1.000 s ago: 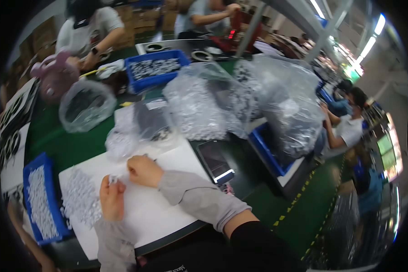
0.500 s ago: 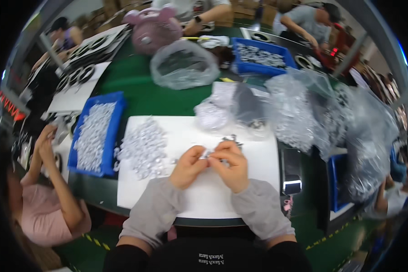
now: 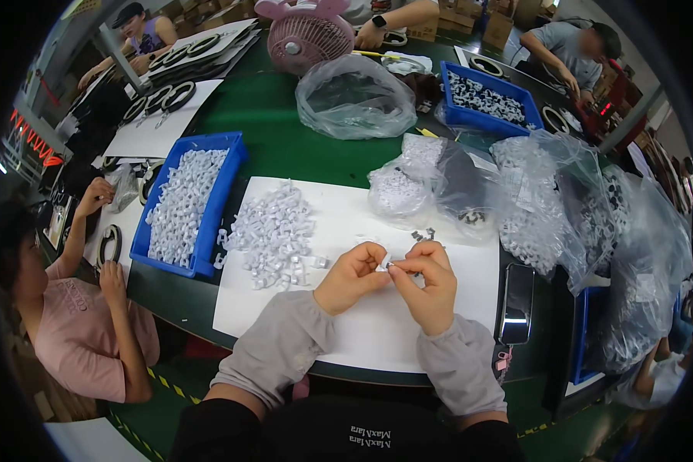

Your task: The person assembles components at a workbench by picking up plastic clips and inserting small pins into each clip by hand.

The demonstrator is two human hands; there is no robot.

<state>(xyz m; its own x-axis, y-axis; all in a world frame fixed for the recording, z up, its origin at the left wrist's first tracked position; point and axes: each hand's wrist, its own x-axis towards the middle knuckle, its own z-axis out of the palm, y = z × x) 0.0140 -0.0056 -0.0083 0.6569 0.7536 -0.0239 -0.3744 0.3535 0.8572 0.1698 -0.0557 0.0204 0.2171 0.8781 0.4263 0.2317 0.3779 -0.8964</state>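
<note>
Over a white board, my left hand pinches a small white plastic part between thumb and fingertips. My right hand meets it there, thumb and forefinger closed at the part's edge. A tiny dark bit shows at those right fingertips, too small to make out fully. Left of my hands lies a heap of loose white plastic parts, with one single part just beside my left hand. A few small dark grey pieces lie just beyond my right hand.
A blue bin of white parts stands left, another blue bin at the far right. Clear bags of parts crowd the right side. A phone lies right of the board. A pink fan stands far off; co-workers sit around.
The whole view has swung, so the table sits further right. My hands stay together at the white part. The left co-worker's hands have moved apart.
</note>
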